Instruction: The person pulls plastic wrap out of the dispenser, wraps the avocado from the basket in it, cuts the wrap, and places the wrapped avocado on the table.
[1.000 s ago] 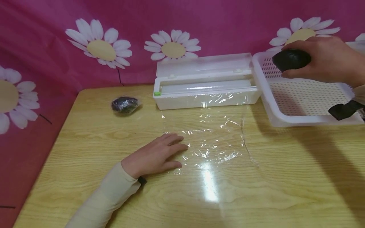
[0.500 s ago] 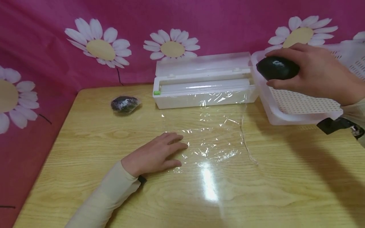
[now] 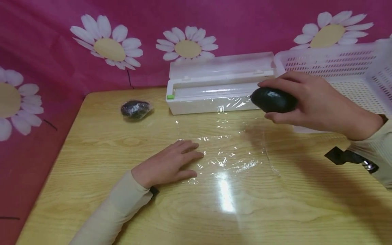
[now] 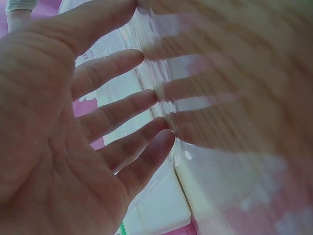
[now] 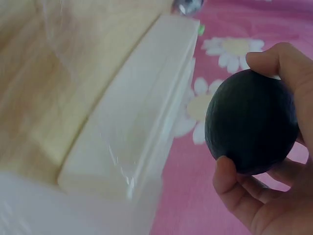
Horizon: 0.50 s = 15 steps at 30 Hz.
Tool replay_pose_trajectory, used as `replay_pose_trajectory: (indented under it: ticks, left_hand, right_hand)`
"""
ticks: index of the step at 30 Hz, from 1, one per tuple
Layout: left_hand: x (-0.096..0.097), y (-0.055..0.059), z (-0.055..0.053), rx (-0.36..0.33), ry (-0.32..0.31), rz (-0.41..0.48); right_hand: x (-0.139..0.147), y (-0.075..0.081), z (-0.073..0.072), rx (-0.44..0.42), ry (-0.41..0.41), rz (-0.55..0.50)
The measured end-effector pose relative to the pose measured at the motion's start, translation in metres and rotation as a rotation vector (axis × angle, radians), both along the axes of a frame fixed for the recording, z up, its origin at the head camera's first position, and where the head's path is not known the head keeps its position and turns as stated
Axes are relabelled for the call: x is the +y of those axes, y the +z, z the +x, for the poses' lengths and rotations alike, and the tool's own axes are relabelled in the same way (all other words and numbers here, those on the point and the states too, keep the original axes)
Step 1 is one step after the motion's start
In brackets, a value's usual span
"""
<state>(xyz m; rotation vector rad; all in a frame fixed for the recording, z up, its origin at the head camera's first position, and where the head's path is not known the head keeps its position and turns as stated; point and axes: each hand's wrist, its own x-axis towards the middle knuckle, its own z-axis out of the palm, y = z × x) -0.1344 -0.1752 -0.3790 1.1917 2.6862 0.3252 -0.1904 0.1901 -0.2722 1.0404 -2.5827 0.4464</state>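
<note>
A dark green avocado (image 3: 274, 99) is in the grip of my right hand (image 3: 321, 102), raised in front of the right end of the film box. In the right wrist view the thumb and fingers curl round the avocado (image 5: 252, 122). My left hand (image 3: 168, 165) lies on the table with fingers spread, fingertips on the left edge of a clear sheet of cling film (image 3: 226, 156). The left wrist view shows those fingertips (image 4: 149, 98) touching the film. This sheet runs from the white cling film box (image 3: 214, 107), whose lid stands raised, over its front onto the table.
A second avocado (image 3: 136, 109), wrapped in film, sits at the back left of the wooden table (image 3: 92, 153). Right of the box stands a white perforated plastic basket (image 3: 333, 64). A pink cloth (image 3: 239, 27) with large daisies hangs behind the table.
My right hand has carried the avocado left and toward me, from over the basket to in front of the box's right end. The left hand has stayed in place on the film.
</note>
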Motion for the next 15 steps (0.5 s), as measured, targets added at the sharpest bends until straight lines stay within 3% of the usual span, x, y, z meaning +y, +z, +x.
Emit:
replay_pose_trajectory:
  ticks: [6, 15]
  left_hand:
    - [0.001, 0.000, -0.001, 0.004, -0.002, 0.000]
    - [0.000, -0.001, -0.002, 0.018, -0.011, 0.001]
  right_hand:
    - [-0.021, -0.016, 0.013, -0.078, 0.057, 0.006]
    - [-0.047, -0.042, 0.019, -0.138, 0.150, 0.026]
